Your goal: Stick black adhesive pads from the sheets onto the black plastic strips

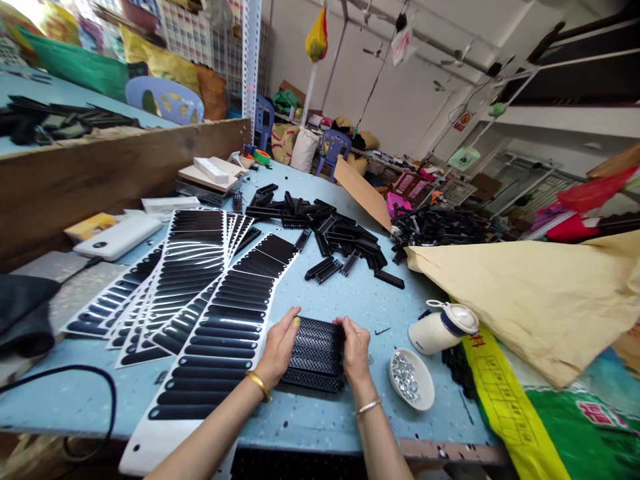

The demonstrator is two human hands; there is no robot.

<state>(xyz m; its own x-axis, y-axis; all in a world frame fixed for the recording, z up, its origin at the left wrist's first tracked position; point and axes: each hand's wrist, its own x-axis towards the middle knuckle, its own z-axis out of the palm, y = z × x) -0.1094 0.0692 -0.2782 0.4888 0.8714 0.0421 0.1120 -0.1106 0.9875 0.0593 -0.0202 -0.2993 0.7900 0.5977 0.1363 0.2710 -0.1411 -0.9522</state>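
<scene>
Between my two hands lies a row of black perforated strips (pixel 316 347), side by side on the blue table near its front edge. My left hand (pixel 279 348) is closed against their left ends, thumb along the top corner. At the right ends, my right hand (pixel 356 345) grips with bent fingers; its fingertips are partly hidden. Left of my left hand, white sheets (pixel 220 333) carrying black rounded stickers overlap in a fan. Beyond the hands is a loose pile of black plastic pieces (pixel 345 233). A white bowl (pixel 425 387) of small shiny metal parts stands right of my right hand.
A white lidded bottle (pixel 435 330) lies tilted behind the bowl, beside brown paper (pixel 530 287) and a yellow-green sack (pixel 520 407). A small hex key (pixel 383 331) rests on the table. At left are a white power bank (pixel 119 238), a cable (pixel 113 393) and a wooden board (pixel 125 167).
</scene>
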